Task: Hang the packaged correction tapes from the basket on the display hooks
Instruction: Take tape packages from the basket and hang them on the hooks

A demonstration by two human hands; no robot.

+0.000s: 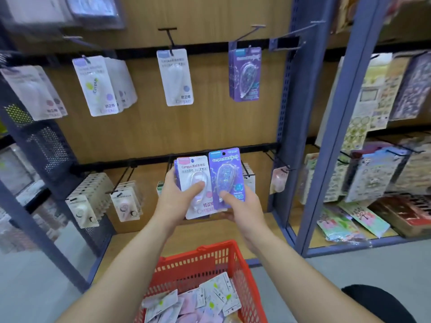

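Display panel: wooden back, hooks on black rails. Hung packs of the same purple design sit at 1 o'clock from the hands. A bare hook is further out, also at 1 o'clock.

Red basket is at 6 o'clock, with loose packs piled inside.

Both hands are up at frame centre, in front of the lower rail. Left hand grips a small stack fronted by a white pack, thumb pressed on the blister, fingers curled behind. Right hand pinches a purple pack near its bottom edge, thumb in front, fingers behind.

Handling, my read: light. Card back is stiff but bendable; blister is slick and crushable. Hold the card low and keep the hang hole at 12 o'clock free for the hook.
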